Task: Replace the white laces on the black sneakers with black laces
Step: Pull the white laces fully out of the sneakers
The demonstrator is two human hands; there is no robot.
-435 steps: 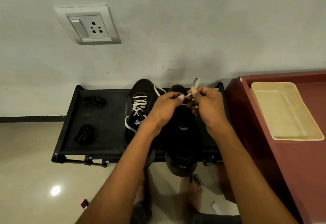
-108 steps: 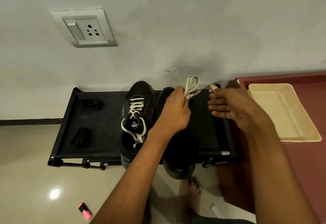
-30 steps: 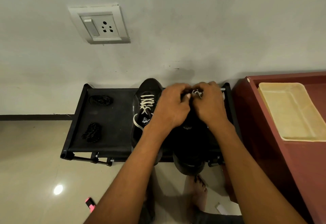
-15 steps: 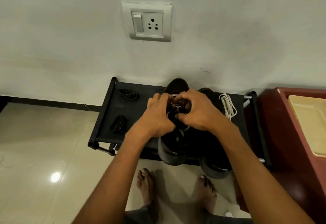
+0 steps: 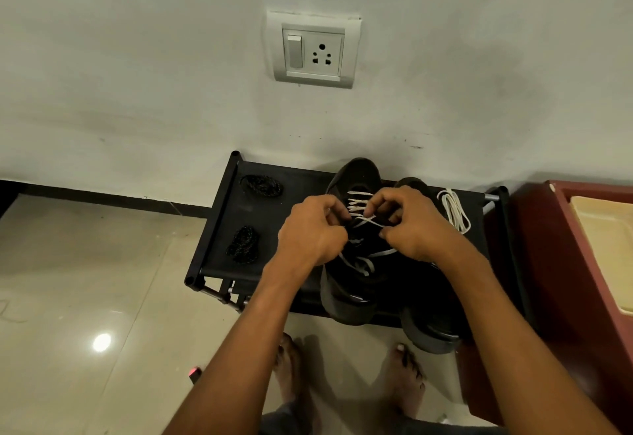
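Observation:
Two black sneakers stand side by side on a low black rack (image 5: 219, 229). The left sneaker (image 5: 352, 294) carries a white lace (image 5: 359, 200) through its eyelets. My left hand (image 5: 310, 232) and my right hand (image 5: 411, 225) sit over its tongue, and each pinches a strand of that lace. The right sneaker (image 5: 431, 328) shows no lace. A removed white lace (image 5: 454, 208) lies bundled on the rack to the right. Two coiled black laces lie on the rack's left side, one at the back (image 5: 261, 185), one nearer (image 5: 243, 244).
A dark red cabinet (image 5: 555, 263) stands right of the rack with a cream tray (image 5: 606, 243) on top. A switch and socket plate (image 5: 313, 49) is on the wall above. My bare feet (image 5: 291, 366) are on the tiled floor; a small pink object (image 5: 194, 373) lies there.
A second ago both hands were over the right sneaker; its white lace now lies bundled on the rack. The hands have shifted to the left sneaker's lace. The view has panned left.

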